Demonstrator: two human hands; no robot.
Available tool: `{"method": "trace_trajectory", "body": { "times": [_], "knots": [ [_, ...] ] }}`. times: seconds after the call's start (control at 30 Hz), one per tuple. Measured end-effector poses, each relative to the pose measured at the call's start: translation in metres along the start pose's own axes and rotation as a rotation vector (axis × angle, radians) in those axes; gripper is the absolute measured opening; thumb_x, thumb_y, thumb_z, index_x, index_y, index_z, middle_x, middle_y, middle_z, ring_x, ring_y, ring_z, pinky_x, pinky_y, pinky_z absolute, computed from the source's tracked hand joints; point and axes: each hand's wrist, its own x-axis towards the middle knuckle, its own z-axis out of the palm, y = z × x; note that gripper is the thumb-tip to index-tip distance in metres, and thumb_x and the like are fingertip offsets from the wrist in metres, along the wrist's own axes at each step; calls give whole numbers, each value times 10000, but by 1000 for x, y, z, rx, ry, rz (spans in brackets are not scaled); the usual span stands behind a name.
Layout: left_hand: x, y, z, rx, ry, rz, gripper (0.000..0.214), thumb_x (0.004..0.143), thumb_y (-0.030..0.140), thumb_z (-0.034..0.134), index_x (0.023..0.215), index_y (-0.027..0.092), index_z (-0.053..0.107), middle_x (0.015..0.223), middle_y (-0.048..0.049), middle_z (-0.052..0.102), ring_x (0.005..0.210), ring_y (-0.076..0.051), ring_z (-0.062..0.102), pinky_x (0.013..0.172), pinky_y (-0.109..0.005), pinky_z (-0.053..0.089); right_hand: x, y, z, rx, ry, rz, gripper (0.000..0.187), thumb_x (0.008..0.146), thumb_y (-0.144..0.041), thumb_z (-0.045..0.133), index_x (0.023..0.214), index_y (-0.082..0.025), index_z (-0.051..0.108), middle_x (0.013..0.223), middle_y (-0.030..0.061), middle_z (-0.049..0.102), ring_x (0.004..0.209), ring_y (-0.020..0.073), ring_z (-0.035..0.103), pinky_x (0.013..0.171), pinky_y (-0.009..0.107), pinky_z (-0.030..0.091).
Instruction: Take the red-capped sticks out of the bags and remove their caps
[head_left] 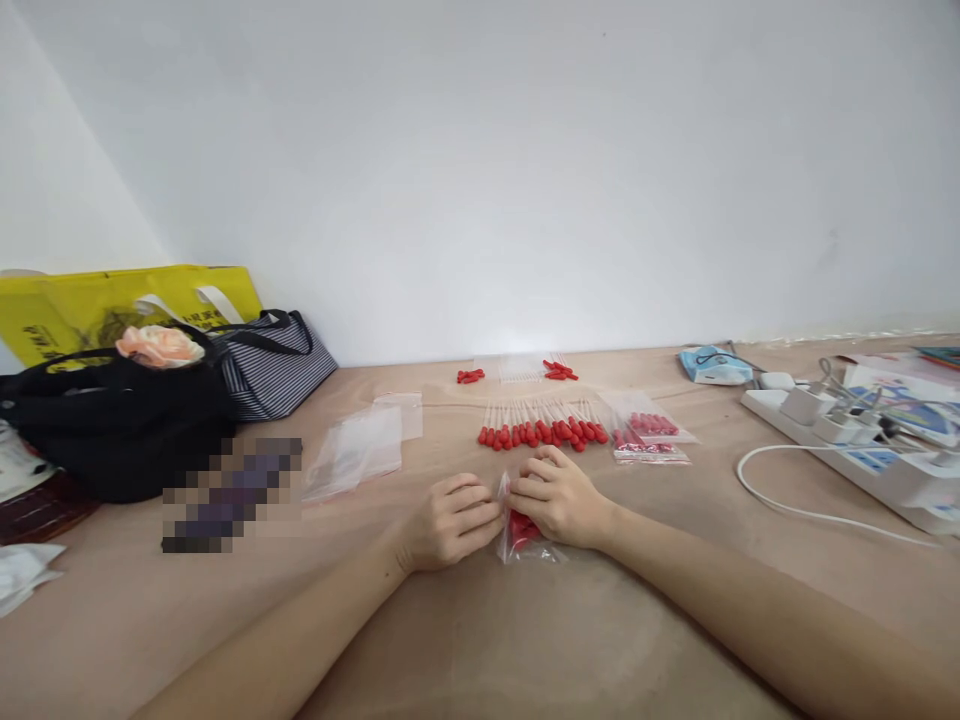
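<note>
Clear bag (523, 548) sits just below the middle of the frame, between the two hands, red pieces showing through it. Its upper part is covered by the right hand (559, 500), so from here I cannot count the contents or see whether the mouth is closed. Right fingers bent over the bag; thumb and fingertips mostly hidden, so I cannot tell whether they pinch it. Left hand (452, 522): fingers curled close together, tips at the bag's left edge; whether they are clamped on the plastic I cannot tell. Both forearms are cut off by the bottom of the frame.

Beyond the hands, a row of red-tipped sticks (538, 433) lies on the counter (465, 650); the tips overlap and the pale shafts fade into the surface. Right of centre, filled bags (651, 430) overlap, partly masking one another. Left of centre, flat bags (356, 445), edges hard to separate. Near the wall, two small red bunches (471, 377), too small to make out. At left, a dark object (232, 495) is blurred into blocks, unidentifiable. The power strip (795, 408) at right is partly covered by plugs.
</note>
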Motion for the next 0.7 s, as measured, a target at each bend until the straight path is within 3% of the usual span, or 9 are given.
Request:
{"method": "trace_trajectory", "body": {
  "times": [0.2, 0.33, 0.5, 0.7],
  "knots": [
    [-1, 0, 3, -9, -11, 8, 127, 804, 77, 479, 757, 138, 581, 679, -15, 626, 716, -117, 552, 681, -281, 472, 5, -3, -14, 255, -139, 113, 107, 803, -188, 477, 792, -200, 583, 857, -5, 611, 819, 131, 444, 755, 305, 275],
    [-3, 1, 4, -8, -65, -12, 155, 816, 105, 472, 712, 149, 578, 657, -15, 603, 716, -117, 544, 694, -287, 467, 6, -10, -19, 375, -187, 243, 96, 765, -277, 538, 818, -207, 575, 821, -7, 602, 803, 125, 462, 752, 293, 284],
    [-6, 1, 6, -23, -77, -38, 215, 843, 128, 438, 681, 168, 574, 626, -6, 578, 698, -110, 526, 703, -287, 462, 10, -19, -16, 314, -211, 286, 65, 696, -175, 531, 759, -183, 544, 694, -11, 583, 757, 130, 467, 738, 292, 284],
    [-7, -1, 8, -12, -34, -53, 240, 845, 99, 414, 679, 166, 574, 595, 6, 551, 665, -103, 505, 685, -282, 457, 14, -22, -16, 225, -223, 299, 73, 724, -147, 495, 771, -176, 543, 708, 1, 583, 746, 134, 451, 777, 319, 278]
  ]
}}
